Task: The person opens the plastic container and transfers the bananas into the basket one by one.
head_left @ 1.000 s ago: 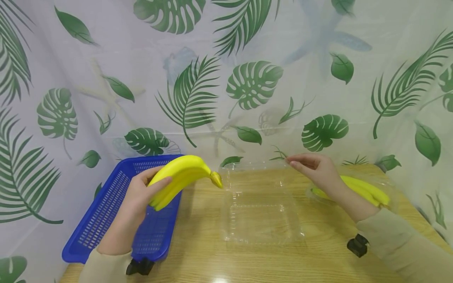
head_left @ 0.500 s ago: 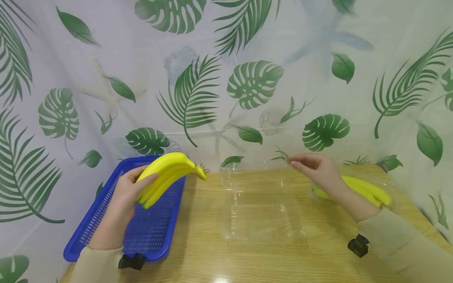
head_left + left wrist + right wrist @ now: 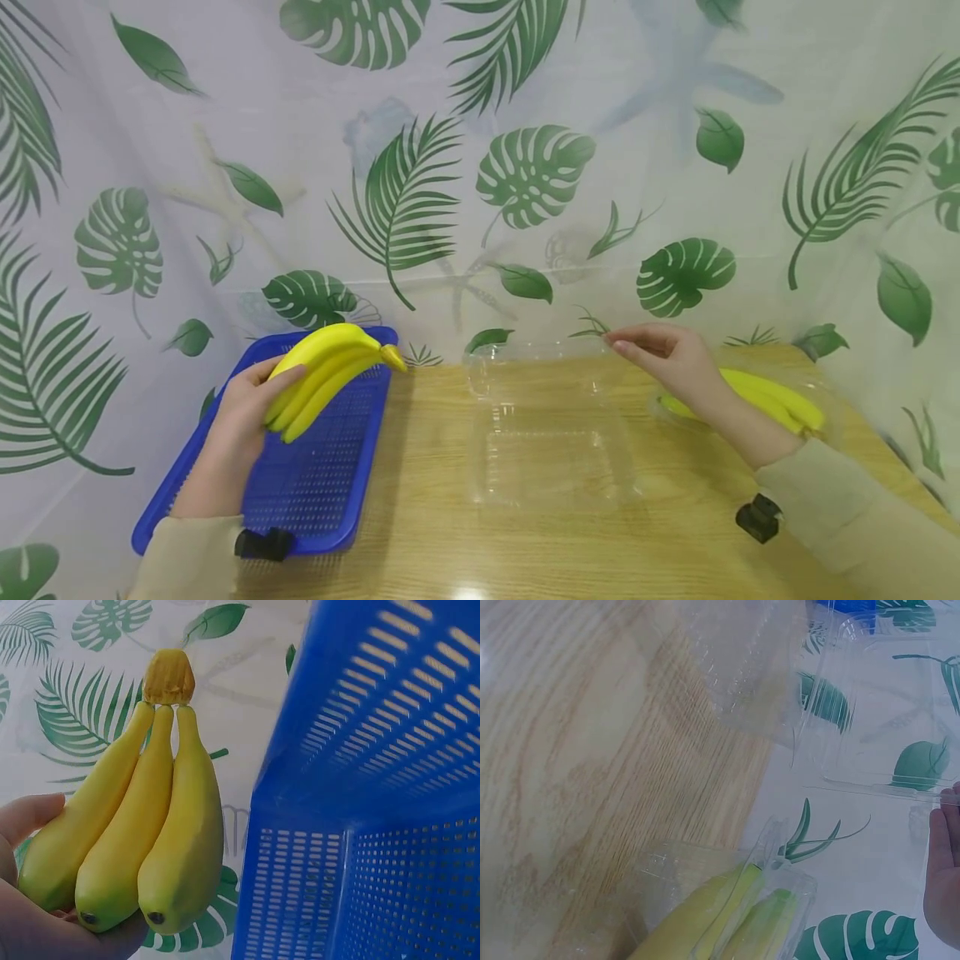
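A bunch of three yellow bananas (image 3: 322, 375), joined at a golden-brown stem (image 3: 169, 677), is gripped by my left hand (image 3: 240, 412) at its lower end. Hand and bananas are over the blue basket (image 3: 352, 483), and the stem points right. At the table's middle stands a clear plastic clamshell box (image 3: 551, 500) with its lid (image 3: 536, 367) raised. My right hand (image 3: 675, 358) pinches the lid's upper right corner between thumb and fingers. Only part of that hand (image 3: 943, 885) shows at the edge of the right wrist view.
A second clear box (image 3: 682, 862) with yellow bananas (image 3: 772, 400) inside lies at the right, partly behind my right forearm. A leaf-print curtain (image 3: 480, 167) hangs behind the wooden table (image 3: 420, 517). The basket's slotted wall (image 3: 292, 892) is close beside the left hand.
My left hand has moved left with the bananas, from beside the clear box to over the basket. The right hand keeps its place at the lid.
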`<state>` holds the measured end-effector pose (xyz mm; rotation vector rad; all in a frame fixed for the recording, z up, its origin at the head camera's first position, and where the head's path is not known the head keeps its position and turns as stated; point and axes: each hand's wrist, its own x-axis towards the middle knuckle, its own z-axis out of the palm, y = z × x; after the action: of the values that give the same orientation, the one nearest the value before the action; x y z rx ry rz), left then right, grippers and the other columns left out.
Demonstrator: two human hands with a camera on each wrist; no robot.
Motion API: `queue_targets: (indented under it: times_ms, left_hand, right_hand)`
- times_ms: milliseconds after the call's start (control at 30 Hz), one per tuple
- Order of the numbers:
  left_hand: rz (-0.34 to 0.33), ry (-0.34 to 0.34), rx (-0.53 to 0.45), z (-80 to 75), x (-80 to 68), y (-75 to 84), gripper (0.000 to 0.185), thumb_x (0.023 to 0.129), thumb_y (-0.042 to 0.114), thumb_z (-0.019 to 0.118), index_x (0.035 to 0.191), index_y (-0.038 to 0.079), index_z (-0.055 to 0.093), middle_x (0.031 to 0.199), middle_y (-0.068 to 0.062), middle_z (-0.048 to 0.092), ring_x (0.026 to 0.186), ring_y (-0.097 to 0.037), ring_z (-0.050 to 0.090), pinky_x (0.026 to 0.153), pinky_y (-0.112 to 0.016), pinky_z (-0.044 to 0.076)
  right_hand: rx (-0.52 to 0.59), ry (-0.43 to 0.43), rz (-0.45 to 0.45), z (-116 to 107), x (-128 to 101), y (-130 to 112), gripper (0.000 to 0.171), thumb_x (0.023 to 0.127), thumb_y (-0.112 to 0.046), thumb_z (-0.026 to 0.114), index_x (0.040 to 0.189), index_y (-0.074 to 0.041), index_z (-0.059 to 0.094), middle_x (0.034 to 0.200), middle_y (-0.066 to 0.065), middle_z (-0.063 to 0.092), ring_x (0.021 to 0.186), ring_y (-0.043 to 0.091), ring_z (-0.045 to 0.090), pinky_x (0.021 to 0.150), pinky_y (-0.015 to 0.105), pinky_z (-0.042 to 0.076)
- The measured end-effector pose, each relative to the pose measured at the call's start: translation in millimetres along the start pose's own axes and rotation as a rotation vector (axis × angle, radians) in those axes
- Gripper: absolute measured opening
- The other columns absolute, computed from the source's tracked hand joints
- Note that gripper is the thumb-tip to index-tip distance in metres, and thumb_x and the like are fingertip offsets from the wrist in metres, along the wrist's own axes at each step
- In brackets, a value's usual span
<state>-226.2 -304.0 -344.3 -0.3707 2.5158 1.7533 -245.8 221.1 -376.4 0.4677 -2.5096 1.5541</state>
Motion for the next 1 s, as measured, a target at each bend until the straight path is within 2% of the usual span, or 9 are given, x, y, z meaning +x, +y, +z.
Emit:
queue_targets:
  times_ms: [200,467,867,1000]
  left_hand:
    - [-0.034,0.024,-0.041,-10.2,7.9,-2.4,0.073,0.105,0.036,0.067,0.162,0.001,0.039,0.098,0.018,0.059,0.086,-0.001,0.058,0.075,-0.017,0.055]
    - [-0.114,0.042,-0.072,-24.0,21.5,-10.5,0.078,0.104,0.038,0.067,0.165,0.004,0.033,0.099,0.017,0.057,0.086,-0.002,0.057,0.074,-0.017,0.054]
    - [-0.133,0.036,-0.116,-35.6,37.8,-18.1,0.081,0.104,0.036,0.067,0.167,0.001,0.028,0.089,0.022,0.058,0.081,0.001,0.058,0.071,-0.017,0.055]
    - [-0.151,0.05,-0.104,-40.2,44.4,-23.9,0.082,0.104,0.037,0.066,0.167,0.001,0.026,0.098,0.017,0.057,0.082,0.001,0.056,0.072,-0.016,0.054]
  right_hand:
    - [0.002,-0.001,-0.006,0,1,2,0.032,0.106,-0.025,0.068,0.125,0.0,0.075,0.107,-0.037,0.069,0.104,-0.017,0.065,0.091,0.004,0.054]
    - [0.019,-0.002,-0.022,2,1,0,0.031,0.106,-0.022,0.068,0.123,0.003,0.075,0.106,-0.037,0.069,0.103,-0.017,0.066,0.09,0.005,0.056]
    - [0.0,-0.001,-0.004,-1,2,1,0.031,0.106,-0.024,0.069,0.124,-0.001,0.076,0.107,-0.036,0.07,0.103,-0.016,0.066,0.09,0.005,0.056]
    - [0.007,0.0,-0.003,-2,1,0,0.032,0.106,-0.025,0.069,0.124,-0.001,0.075,0.108,-0.036,0.07,0.104,-0.016,0.066,0.091,0.005,0.055]
